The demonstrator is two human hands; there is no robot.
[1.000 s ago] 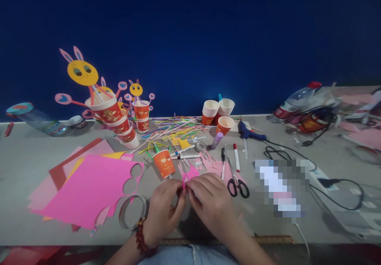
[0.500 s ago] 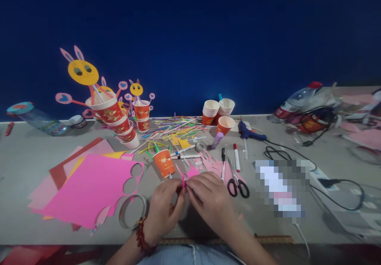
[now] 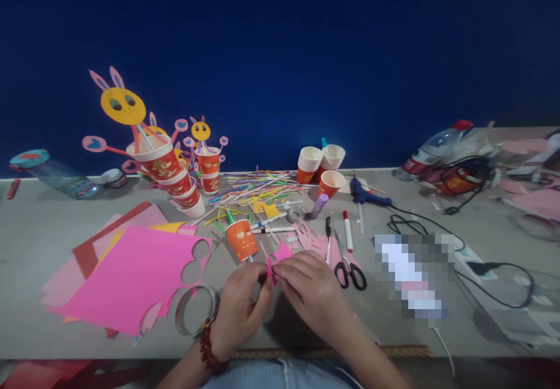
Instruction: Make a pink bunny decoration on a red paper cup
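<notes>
Between my two hands, just in front of me, is a small pink paper piece (image 3: 270, 269). My left hand (image 3: 245, 295), with a dark red bead bracelet on the wrist, pinches it from the left. From the right, my right hand (image 3: 312, 287) has its fingertips closed on the same piece, partly hiding it. An orange paper cup (image 3: 242, 240) lies tipped upside down just beyond my left hand, with straws poking out of it. Pink paper scraps (image 3: 306, 237) lie past my right hand. Black-handled scissors (image 3: 350, 274) rest to its right.
Coloured paper sheets (image 3: 131, 278) and a tape roll (image 3: 196, 311) lie to the left. Behind them stand cup figures (image 3: 161, 164) with paper faces. Loose straws (image 3: 258, 186), stacked cups (image 3: 310, 164), a blue glue gun (image 3: 370, 195) with its cable, and markers (image 3: 347, 231) spread across the table.
My fingers have shifted very slightly around the pink paper piece, and a little more of it shows between them. Everything else stays in place.
</notes>
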